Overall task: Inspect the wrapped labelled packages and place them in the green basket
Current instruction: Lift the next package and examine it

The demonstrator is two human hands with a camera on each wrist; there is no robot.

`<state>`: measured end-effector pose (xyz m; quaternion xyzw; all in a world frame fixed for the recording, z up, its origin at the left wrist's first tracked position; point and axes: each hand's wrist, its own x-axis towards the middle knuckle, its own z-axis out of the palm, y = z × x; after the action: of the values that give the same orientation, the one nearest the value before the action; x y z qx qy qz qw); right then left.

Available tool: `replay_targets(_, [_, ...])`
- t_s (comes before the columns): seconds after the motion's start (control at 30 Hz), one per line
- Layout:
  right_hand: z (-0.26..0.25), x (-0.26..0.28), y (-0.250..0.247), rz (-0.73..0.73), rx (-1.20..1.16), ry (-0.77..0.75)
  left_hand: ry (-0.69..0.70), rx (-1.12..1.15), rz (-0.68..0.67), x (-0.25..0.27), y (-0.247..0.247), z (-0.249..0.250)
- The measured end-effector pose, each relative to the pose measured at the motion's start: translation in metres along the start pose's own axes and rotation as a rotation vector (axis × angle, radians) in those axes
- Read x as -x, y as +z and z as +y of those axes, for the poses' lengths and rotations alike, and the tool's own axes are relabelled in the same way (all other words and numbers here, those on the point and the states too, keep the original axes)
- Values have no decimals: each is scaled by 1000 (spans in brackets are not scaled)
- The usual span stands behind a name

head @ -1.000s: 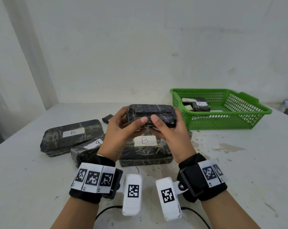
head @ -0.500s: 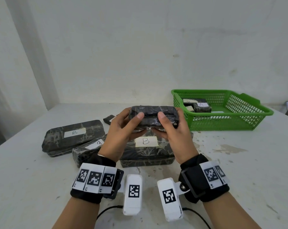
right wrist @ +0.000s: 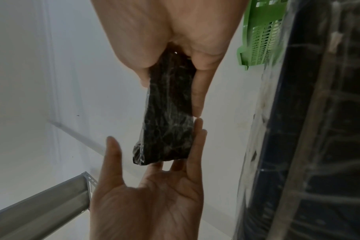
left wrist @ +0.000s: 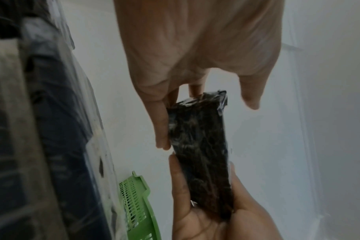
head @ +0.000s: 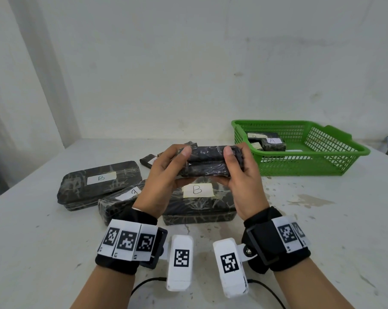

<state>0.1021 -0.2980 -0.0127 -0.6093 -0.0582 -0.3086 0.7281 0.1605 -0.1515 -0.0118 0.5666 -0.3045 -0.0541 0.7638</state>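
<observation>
where white wall meets speckled table — green basket.

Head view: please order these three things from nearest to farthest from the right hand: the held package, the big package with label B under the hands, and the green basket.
1. The held package: the right hand grips its right end.
2. The big package labelled B: on the table, just below the hands.
3. The green basket: farther back, to the right.
</observation>
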Motion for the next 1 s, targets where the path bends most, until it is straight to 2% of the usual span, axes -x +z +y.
replay_targets(0.13, [0,4,4,-31,14,2,96,-25,81,-1,0,-2])
replay_targets(0.2, [-3,5,7,-46,-28,31,110,-21,74,-2,-3,-3])
replay_targets(0.27, [-4,4,7,-35,-35,46,107,-32,47,-3,-3,-3])
replay_targets(0.4, [-3,3,4,20,36,-16,75,-23,7,1,3,0])
replay_targets(0.53, [-2,3,5,30,50,-20,81,-36,30,0,2,0])
replay_targets(0.7, [0,4,4,-8,6,48,82,-57,54,-1,-2,-2])
replay_targets(0.83, [3,2,1,35,80,-25,55,-68,7,1,1,1])
replay_targets(1.0, [9,3,3,66,110,-6,79,-100,29,0,0,-3])
